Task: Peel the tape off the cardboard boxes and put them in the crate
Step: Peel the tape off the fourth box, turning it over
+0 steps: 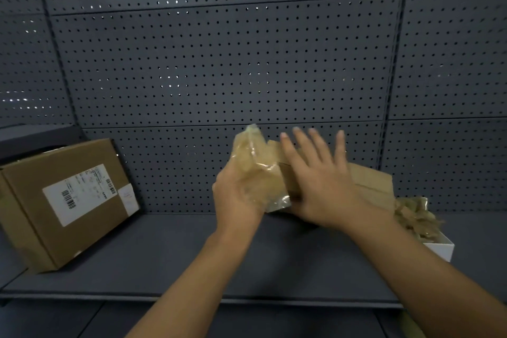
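Observation:
My left hand (237, 200) grips a crumpled wad of clear brownish tape (256, 170) above the grey shelf. The tape still runs onto a brown cardboard box (370, 184) lying behind my hands at centre right. My right hand (318, 178) is spread flat with straight fingers, pressed against the box next to the tape. A second cardboard box (68, 200) with a white barcode label (79, 192) leans tilted at the left. No crate can be clearly made out.
A white tray (441, 248) holding several crumpled tape pieces (414, 217) sits at the right on the grey shelf (170, 261). A perforated grey back panel (219, 63) closes the rear. The shelf's front edge runs below my forearms.

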### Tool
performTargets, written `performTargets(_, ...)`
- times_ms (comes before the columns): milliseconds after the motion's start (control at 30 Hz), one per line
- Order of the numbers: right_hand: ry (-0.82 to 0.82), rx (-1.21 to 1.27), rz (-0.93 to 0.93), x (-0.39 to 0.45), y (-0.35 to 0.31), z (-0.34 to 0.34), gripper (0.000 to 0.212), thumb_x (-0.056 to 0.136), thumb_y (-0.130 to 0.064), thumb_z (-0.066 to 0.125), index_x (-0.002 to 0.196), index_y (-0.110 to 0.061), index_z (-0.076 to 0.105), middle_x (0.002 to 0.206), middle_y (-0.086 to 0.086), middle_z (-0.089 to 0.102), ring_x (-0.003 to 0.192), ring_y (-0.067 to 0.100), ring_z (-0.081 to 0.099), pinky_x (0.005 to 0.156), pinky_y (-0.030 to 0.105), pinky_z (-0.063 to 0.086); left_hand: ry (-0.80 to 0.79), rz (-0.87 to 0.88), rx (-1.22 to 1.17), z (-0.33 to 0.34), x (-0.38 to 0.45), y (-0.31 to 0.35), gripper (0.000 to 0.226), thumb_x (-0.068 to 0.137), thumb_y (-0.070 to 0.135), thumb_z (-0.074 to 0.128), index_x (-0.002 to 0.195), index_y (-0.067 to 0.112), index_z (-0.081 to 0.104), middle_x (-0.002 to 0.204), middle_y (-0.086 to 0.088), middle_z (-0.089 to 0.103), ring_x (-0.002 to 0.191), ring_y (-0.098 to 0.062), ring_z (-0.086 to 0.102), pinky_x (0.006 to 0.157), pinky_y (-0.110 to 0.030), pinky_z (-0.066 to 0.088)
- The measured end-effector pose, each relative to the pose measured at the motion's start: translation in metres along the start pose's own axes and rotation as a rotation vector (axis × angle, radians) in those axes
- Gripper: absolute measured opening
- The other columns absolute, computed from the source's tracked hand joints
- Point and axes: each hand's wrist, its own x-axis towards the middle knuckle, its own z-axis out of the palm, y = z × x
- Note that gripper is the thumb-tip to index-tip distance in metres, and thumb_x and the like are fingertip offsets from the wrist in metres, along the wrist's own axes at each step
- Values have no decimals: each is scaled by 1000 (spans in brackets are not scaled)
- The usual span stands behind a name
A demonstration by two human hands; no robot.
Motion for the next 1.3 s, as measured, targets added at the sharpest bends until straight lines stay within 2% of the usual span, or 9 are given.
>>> performTargets(67,66,116,-17,2,-13,0,121,72,-82,48,164,-11,13,162,7,31,147,32,34,123,63,14,-69,161,235,2,-2,10,28,80,18,73,108,20,67,82,24,67,81,-17,67,76,-32,57)
performTargets(167,97,238,30,4,-10,3,114,73,-69,69,161,-13,23,141,0,44,124,22,47,109,40,34,-80,143,237,5,-1,20,11,92,28,64,88,33,55,70,18,64,64,-11,60,68,-39,55)
performTargets(367,227,324,11,-2,-13,17,100,67,-68,79,146,-19,43,127,-6,51,113,17,49,99,37,36,-56,-58,279,-4,5,8,15,86,11,79,85,23,69,64,13,62,58,-3,62,52,-13,44)
performTargets(533,278,347,15,-4,-17,18,95,70,-69,77,145,-18,47,131,-6,53,118,16,51,101,35,35,-55,-154,21,-8,5,5,20,79,50,77,79,31,70,75,-3,70,76,-34,71,69,-53,63)
performTargets(633,253,349,-15,-7,-13,14,97,73,-76,71,147,-18,46,134,-7,53,120,14,50,103,35,35,-33,-183,-64,-7,9,7,15,87,38,80,80,34,68,84,-13,72,84,-38,74,71,-62,62)
performTargets(700,245,349,-31,-10,-11,14,98,73,-78,68,147,-18,46,133,-8,53,120,15,51,103,35,35,-6,-242,-119,-5,10,11,37,96,18,75,75,47,70,75,3,72,85,-30,75,77,-59,63)
performTargets(800,251,360,-35,-12,-8,14,100,71,-79,67,147,-16,47,132,-6,54,119,16,53,103,37,37,-12,-291,-257,-3,9,16,29,99,7,69,79,27,67,68,13,70,85,-26,75,80,-48,65)
performTargets(1000,241,476,-37,-16,2,4,105,66,-77,71,149,-18,45,135,-6,50,123,14,49,105,38,35,195,-553,-444,0,15,-12,24,110,12,49,86,15,50,89,-7,69,87,-23,72,65,-28,64)
performTargets(1300,296,587,113,-23,24,-1,107,62,-73,84,149,-24,45,134,-12,48,119,1,38,109,43,40,-52,-518,-522,9,10,-5,22,106,27,57,117,11,68,116,-11,77,110,-25,74,87,-31,61)
